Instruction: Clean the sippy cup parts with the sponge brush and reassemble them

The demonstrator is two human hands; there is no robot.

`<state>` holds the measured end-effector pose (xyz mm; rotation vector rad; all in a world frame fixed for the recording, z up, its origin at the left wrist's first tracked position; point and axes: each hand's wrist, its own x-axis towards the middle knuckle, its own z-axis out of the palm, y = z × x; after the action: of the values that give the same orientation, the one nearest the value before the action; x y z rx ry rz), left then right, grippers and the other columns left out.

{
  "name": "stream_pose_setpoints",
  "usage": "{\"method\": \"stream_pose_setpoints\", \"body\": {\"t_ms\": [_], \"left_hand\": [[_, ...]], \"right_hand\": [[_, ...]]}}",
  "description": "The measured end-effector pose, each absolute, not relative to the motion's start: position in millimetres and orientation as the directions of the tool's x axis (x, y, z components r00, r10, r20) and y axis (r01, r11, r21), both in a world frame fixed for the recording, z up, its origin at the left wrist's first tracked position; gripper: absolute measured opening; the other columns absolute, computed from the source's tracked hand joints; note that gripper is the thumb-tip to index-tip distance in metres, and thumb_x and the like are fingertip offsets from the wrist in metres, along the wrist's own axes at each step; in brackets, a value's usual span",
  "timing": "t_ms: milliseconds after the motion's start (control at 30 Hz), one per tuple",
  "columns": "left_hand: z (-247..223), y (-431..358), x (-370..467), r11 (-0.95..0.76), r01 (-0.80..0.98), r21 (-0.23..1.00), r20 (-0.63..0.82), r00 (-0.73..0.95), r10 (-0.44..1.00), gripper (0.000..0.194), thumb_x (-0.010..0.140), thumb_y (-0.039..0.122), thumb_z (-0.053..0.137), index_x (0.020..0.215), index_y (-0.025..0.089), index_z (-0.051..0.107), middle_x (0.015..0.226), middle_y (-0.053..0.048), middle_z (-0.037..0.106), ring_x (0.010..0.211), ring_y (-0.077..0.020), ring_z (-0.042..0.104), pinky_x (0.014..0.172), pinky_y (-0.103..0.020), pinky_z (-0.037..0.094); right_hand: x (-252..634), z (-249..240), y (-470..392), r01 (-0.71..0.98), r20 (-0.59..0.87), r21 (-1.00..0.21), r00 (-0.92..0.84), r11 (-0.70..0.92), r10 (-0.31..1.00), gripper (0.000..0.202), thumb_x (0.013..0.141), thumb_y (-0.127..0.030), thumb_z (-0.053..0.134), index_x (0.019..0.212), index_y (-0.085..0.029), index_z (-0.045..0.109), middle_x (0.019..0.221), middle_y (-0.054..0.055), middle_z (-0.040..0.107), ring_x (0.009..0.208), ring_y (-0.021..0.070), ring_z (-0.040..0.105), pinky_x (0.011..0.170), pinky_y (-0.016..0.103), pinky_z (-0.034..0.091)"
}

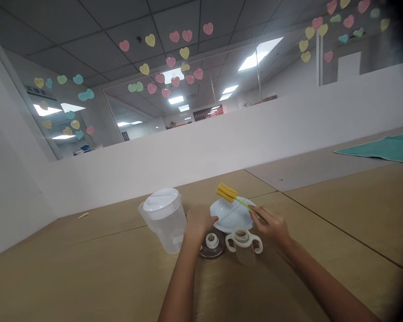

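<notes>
And here's the right hand (272,225), pinching the green handle of the sponge brush (227,192) between thumb and fingers, clamped on it with no gap to spare! The handle slants up and to the left out of that grip, and the yellow sponge head rides at the far end, well clear of the fingertips, over by the far left edge of the pale plate (233,217).

Across to the left hand (199,220): it's over the near left side, between the pitcher (169,226) and the plate, thumb out towards the plate. The other fingers are blurred and turned away, so whether they're apart or together, I can't tell. The sponge head is beyond that thumb, up and to the right, not touching it.

Down below, a dark round dish (212,256) has a small white cap (211,240) on it, and just to its right stands the two-handled bottle (243,248), upright, in front of the plate. Lidded pitcher on the left, green cloth (386,147) far right, all on the wooden table (104,277)!
</notes>
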<state>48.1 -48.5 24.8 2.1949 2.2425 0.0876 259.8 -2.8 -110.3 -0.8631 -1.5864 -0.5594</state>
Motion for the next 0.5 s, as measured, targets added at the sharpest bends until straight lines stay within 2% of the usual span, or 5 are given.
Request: {"method": "stream_pose_setpoints", "body": {"t_ms": [67, 100, 267, 400, 500], "left_hand": [[37, -65, 54, -0.037, 0.999, 0.026, 0.152, 0.032, 0.988, 0.044, 0.075, 0.049, 0.052, 0.094, 0.013, 0.067, 0.096, -0.017, 0.066, 0.095, -0.0279, 0.060, 0.077, -0.031, 0.042], [41, -72, 58, -0.088, 0.995, 0.037, 0.151, 0.082, 0.985, 0.043, 0.075, 0.050, 0.052, 0.093, 0.014, 0.067, 0.094, -0.015, 0.067, 0.092, -0.0265, 0.061, 0.075, -0.030, 0.042], [34, -93, 82, -0.470, 0.867, 0.163, -0.048, 0.483, 0.874, 0.051, 0.057, 0.058, 0.067, 0.095, 0.024, 0.062, 0.096, -0.004, 0.065, 0.084, -0.0216, 0.060, 0.065, -0.026, 0.041], [19, -91, 98, -0.502, 0.863, 0.065, -0.031, 0.504, 0.863, 0.055, 0.052, 0.044, 0.075, 0.100, 0.023, 0.057, 0.103, -0.006, 0.057, 0.089, -0.0240, 0.057, 0.069, -0.028, 0.041], [11, -84, 101, -0.486, 0.871, 0.068, -0.024, 0.489, 0.872, 0.059, 0.057, 0.043, 0.073, 0.107, 0.023, 0.051, 0.105, -0.006, 0.054, 0.092, -0.0239, 0.056, 0.071, -0.028, 0.041]], "right_hand": [[259, -109, -4, 0.785, 0.974, -0.106, -0.040, 0.611, 0.221, 0.019, 0.083, -0.023, 0.054, 0.097, -0.019, 0.067, 0.073, 0.002, 0.068, 0.063, 0.0091, 0.062, 0.062, 0.018, 0.045], [259, -109, -4, 0.785, 0.975, -0.104, -0.042, 0.610, 0.220, 0.019, 0.083, -0.023, 0.054, 0.097, -0.019, 0.066, 0.073, 0.002, 0.068, 0.063, 0.0092, 0.062, 0.062, 0.018, 0.045], [260, -111, -1, 0.788, 0.970, -0.114, -0.042, 0.604, 0.238, 0.020, 0.084, -0.023, 0.052, 0.098, -0.018, 0.065, 0.075, 0.003, 0.069, 0.064, 0.0097, 0.062, 0.061, 0.018, 0.046], [261, -114, 2, 0.787, 0.958, -0.150, -0.035, 0.599, 0.286, 0.022, 0.084, -0.024, 0.050, 0.099, -0.018, 0.065, 0.077, 0.004, 0.069, 0.065, 0.0103, 0.063, 0.062, 0.019, 0.047], [261, -114, 2, 0.777, 0.949, -0.170, -0.036, 0.606, 0.314, 0.022, 0.085, -0.024, 0.049, 0.099, -0.017, 0.065, 0.079, 0.005, 0.069, 0.066, 0.0105, 0.063, 0.063, 0.019, 0.047]]}}
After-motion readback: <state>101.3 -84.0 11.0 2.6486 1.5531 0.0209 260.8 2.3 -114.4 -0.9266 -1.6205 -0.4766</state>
